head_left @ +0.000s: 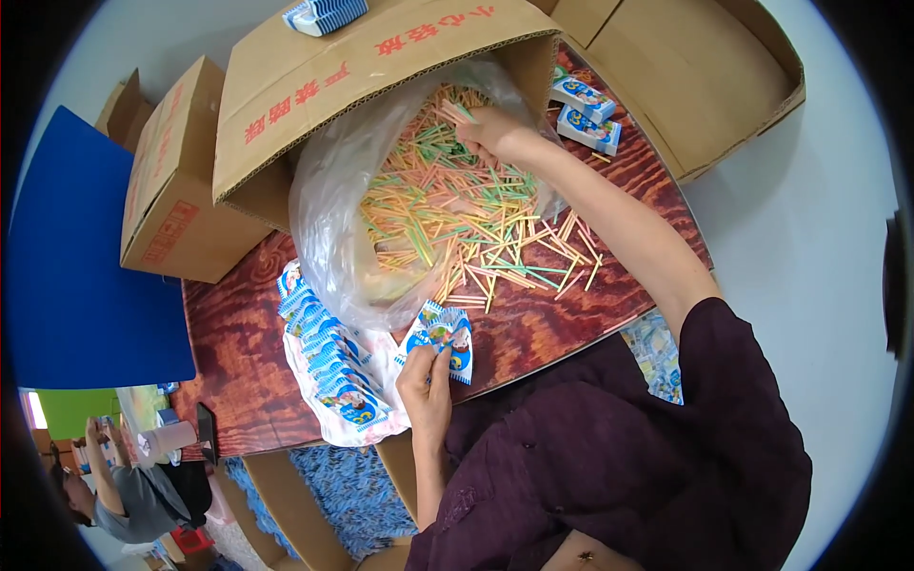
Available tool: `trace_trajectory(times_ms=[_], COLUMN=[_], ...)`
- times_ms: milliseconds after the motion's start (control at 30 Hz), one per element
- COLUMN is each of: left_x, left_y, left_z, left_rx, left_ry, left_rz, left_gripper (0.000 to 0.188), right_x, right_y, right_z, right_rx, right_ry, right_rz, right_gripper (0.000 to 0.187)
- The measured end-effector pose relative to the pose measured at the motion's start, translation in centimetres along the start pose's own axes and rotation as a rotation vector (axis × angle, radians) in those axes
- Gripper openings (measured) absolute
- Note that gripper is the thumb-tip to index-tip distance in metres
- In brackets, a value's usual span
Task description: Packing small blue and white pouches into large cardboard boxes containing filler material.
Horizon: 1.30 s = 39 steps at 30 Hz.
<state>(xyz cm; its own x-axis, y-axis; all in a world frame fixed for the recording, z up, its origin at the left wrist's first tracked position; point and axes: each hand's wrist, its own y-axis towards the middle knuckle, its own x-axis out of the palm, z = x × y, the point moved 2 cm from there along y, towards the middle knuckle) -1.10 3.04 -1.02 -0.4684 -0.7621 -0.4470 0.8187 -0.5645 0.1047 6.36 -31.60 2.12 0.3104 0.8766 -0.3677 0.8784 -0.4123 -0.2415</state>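
Thin pastel sticks in pink, yellow and green spill in a heap from a clear plastic bag onto the table. The bag lies inside a cardboard box tipped on its side. At the far part of the heap, my right hand is closed on a few sticks. Nearer me, my left hand pinches a small blue-and-white packet at the table's front edge. To its left, similar packets overlap in a row on a white plastic sheet.
Two small packs lie right of the heap on the red wood-grain table. Another carton stands left, and an open carton at far right. Below the table, cartons hold many blue packets. Another person sits at far left.
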Motion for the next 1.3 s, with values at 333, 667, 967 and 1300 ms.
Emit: trace_trajectory(times_ms=[333, 667, 967, 1300], left_x=[1.9, 6.7, 3.8, 2.4], left_y=[1.1, 3.1, 1.4, 0.0], left_z=[0.3, 3.6, 5.4, 3.3], left_rx=[-0.274, 0.23, -0.095, -0.206], left_ry=[-0.626, -0.113, -0.585, -0.763], left_rz=[0.142, 0.153, 0.241, 0.336], left_gripper=[0.012, 0.009, 0.009, 0.016], right_x=[9.5, 12.1, 11.6, 10.3], right_y=[-13.2, -17.7, -18.4, -18.9], right_z=[5.5, 6.3, 6.8, 8.1], right_rx=[0.009, -0.414, -0.404, -0.543], right_ry=[0.919, 0.552, 0.357, 0.155], right_rz=[-0.364, -0.024, 0.093, -0.026], right_gripper=[0.02, 0.023, 0.021, 0.008])
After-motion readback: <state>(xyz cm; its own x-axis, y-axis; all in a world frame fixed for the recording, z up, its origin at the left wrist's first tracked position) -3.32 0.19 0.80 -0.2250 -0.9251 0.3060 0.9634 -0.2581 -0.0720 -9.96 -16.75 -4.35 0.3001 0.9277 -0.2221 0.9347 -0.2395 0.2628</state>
